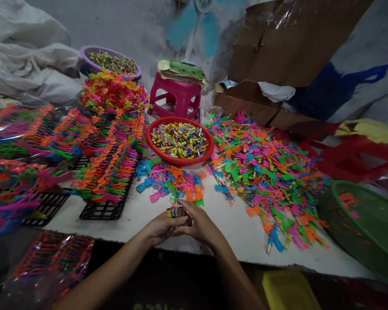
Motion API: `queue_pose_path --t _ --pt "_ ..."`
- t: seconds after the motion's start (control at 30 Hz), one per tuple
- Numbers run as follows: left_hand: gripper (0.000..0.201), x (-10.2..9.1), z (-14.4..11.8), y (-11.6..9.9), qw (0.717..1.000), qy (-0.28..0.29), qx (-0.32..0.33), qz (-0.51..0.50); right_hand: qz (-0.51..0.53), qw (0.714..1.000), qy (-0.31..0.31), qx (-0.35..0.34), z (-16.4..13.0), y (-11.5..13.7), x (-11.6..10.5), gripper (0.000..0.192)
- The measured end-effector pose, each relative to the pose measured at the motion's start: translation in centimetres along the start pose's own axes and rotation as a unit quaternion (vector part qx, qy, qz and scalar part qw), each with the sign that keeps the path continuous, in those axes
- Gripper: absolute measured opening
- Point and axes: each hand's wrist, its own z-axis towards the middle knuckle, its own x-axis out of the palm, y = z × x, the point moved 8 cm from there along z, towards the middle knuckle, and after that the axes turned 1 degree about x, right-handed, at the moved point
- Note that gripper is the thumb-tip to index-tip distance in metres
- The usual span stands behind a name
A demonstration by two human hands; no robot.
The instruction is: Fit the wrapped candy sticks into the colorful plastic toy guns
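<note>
My left hand (161, 229) is closed around a small bunch of colourful tubes (174, 212) that stand upright, side by side, above its fingers. My right hand (198, 221) meets it from the right, its fingertips at the top of the bunch and its thumb side near a dark tube (189, 220). Exactly which tubes the right fingers pinch is hard to make out. Just beyond both hands lies a small heap of plastic toy guns (161, 183) in blue, pink, orange and green. Behind that heap, a red basin (210, 150) holds many similar tubes.
A large pile of toy guns with tubes (255, 163) spreads on the right, by a green basket (339, 189). Black racks (100, 212) packed with bright plastic pieces fill the left. Behind are a pink stool (176, 92), a purple basin (84, 54), cardboard boxes (294, 47) and a fan (194, 30).
</note>
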Motion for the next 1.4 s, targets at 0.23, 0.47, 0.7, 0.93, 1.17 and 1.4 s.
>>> queue_pose_path --t 0.23,0.47,0.7,0.93,1.17,1.4 --pt "0.012 -1.5 0.3 0.4 0.997 -0.059 -0.013 -0.045 0.296 0.930 -0.175 0.126 -0.3 -3.6 -2.2 0.036" --pt "0.022 -0.6 0.2 1.5 0.992 -0.062 -0.028 -0.108 0.435 0.781 -0.428 0.131 -1.9 -6.0 -3.0 0.022" --pt "0.015 0.0 0.7 1.6 0.984 -0.080 0.008 -0.161 0.266 0.852 -0.446 0.064 -3.0 -3.0 -0.2 0.011" --pt "0.015 -2.0 0.5 -0.8 0.972 -0.135 0.116 -0.156 0.011 0.957 -0.288 0.020 -2.2 -1.6 1.5 0.023" --pt "0.022 -4.4 -0.2 -3.3 0.948 -0.213 0.216 0.096 -0.276 0.946 -0.170 -0.003 0.4 -5.2 -5.0 0.049" --pt "0.022 -3.9 -0.6 -3.7 0.910 -0.208 0.253 0.255 -0.436 0.899 0.007 0.032 1.0 -6.3 -5.1 0.030"
